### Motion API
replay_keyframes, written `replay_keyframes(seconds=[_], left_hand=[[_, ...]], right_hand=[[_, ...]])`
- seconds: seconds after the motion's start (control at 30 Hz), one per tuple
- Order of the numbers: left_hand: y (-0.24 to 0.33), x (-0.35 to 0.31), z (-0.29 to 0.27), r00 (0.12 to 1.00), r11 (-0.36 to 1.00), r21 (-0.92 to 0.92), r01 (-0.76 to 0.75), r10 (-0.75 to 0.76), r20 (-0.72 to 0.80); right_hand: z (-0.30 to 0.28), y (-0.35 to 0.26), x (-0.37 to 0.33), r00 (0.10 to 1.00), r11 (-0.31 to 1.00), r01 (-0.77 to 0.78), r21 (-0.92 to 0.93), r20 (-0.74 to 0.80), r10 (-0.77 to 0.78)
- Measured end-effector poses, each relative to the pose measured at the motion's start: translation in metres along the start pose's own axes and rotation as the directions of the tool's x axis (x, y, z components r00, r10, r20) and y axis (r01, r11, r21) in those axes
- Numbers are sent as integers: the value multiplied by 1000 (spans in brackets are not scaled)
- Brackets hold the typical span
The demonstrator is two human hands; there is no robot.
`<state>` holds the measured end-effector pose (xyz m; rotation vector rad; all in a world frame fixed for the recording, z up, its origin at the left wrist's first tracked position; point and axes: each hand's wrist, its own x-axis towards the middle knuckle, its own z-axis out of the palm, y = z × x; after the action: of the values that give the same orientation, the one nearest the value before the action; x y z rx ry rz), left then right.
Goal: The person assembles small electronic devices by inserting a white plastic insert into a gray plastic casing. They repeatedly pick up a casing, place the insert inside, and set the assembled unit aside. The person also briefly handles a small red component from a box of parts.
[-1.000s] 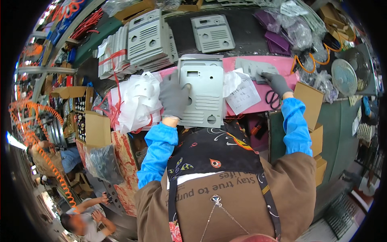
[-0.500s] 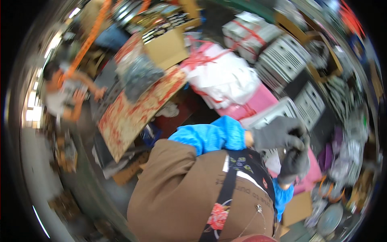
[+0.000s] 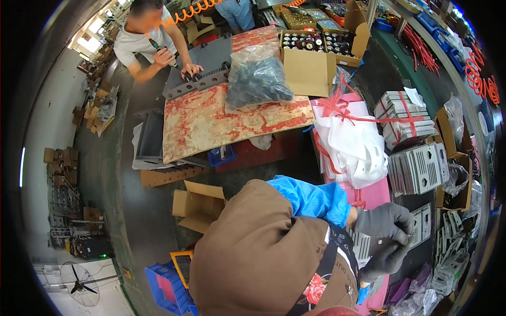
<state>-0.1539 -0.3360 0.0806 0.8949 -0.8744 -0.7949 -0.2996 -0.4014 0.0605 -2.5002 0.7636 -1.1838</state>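
My left hand (image 3: 382, 222), in a grey glove below a blue sleeve cover, is closed with its fingers curled and bent inward. Close below it, my right hand (image 3: 386, 262), gloved the same, also has its fingertips drawn together. The fingertips of both hands nearly meet; whatever they hold, if anything, is too small to make out. Beneath and beside the hands lies a pale slotted metal panel (image 3: 360, 245), partly hidden by my left hand and body. A similar panel (image 3: 421, 225) lies just right of the fingers.
Slotted panels stand in a stack (image 3: 418, 169), with a red-tied bundle (image 3: 403, 117) behind. White sheets (image 3: 350, 147) cover a pink-wrapped pile. A red-blotched table (image 3: 211, 129) carries a dark-filled plastic bag (image 3: 258, 79); there a co-worker (image 3: 147, 39) holds a power tool. An open carton (image 3: 199, 205) stands left.
The view has swung left and steadied, bringing more of the table and the co-worker into sight. My hands stay close together, fingers still curled.
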Motion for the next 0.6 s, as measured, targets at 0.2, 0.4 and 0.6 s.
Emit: replay_keyframes(seconds=[0.2, 0.4, 0.6], left_hand=[[13, 11, -4, 992, 989, -76, 129, -129, -3], [15, 11, -12, 977, 961, 272, 39, -94, 189], [-23, 14, -18, 885, 831, -305, 465, -448, 127]], right_hand=[[3, -41, 29, 941, 848, -318, 424, 36, 336], [-3, -14, 32, 711, 644, -684, 341, 117, 693], [-1, 16, 17, 749, 755, -633, 170, -114, 653]])
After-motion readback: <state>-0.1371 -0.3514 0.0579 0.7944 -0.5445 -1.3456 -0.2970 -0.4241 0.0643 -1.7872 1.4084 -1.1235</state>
